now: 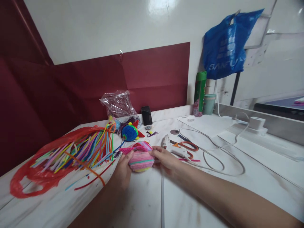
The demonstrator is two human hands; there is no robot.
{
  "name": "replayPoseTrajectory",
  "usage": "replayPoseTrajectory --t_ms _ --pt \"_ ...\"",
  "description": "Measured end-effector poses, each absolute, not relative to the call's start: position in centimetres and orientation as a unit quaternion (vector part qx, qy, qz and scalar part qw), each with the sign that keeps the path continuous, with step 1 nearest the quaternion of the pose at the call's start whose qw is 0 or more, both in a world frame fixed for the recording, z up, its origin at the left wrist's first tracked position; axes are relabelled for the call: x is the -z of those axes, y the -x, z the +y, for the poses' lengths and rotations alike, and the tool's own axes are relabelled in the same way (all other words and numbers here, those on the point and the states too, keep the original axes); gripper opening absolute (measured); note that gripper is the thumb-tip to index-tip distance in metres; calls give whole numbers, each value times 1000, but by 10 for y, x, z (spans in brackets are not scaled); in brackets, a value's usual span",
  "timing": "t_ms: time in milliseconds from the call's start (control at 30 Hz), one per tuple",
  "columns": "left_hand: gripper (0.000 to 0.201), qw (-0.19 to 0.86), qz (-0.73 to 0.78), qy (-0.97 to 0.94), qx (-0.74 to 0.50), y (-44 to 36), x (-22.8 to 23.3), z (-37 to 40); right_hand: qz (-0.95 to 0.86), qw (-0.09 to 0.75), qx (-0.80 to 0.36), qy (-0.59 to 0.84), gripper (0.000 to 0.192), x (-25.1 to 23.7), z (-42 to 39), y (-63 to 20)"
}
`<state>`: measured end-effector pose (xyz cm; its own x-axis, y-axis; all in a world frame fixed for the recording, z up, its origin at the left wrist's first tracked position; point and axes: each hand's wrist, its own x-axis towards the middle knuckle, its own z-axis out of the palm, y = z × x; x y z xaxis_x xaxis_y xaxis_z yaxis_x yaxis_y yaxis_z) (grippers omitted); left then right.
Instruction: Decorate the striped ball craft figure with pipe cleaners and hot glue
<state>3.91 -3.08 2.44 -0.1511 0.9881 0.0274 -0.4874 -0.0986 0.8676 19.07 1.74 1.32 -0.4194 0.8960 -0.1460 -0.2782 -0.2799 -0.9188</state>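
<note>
Pipe cleaners in opened red bag

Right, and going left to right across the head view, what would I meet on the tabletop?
Red plastic bag → pink striped piece → white glue gun → tall green can → teal cup → white plug-in charger.
</note>
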Motion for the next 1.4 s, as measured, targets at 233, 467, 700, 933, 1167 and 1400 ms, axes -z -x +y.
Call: replayPoseTrajectory --t_ms 233,467,700,933,1167,1400 --pt "20 505 374 -357 -691 -36 -21 -31 -438 415 -735 309 27 -12 17 -194" --pt "25 472 383 -394 -690 -35 -27 -37 -486 440 -699 285 33 -23 11 -196" --pt "27 517 398 -403 -642 -36 -24 -38 -520 457 -659 292 40 -28 2 -193" --pt "22 503 378 -403 -664 -42 -42 -47 -539 479 -628 292 38 -20 9 -192" --pt "7 505 387 -387 -667 -44 -54 -47 -535 469 -648 273 46 -22 8 -194" --pt "17 478 414 -405 -660 -46 -53 -48 -539 474 -616 323 43 -19 9 -191"
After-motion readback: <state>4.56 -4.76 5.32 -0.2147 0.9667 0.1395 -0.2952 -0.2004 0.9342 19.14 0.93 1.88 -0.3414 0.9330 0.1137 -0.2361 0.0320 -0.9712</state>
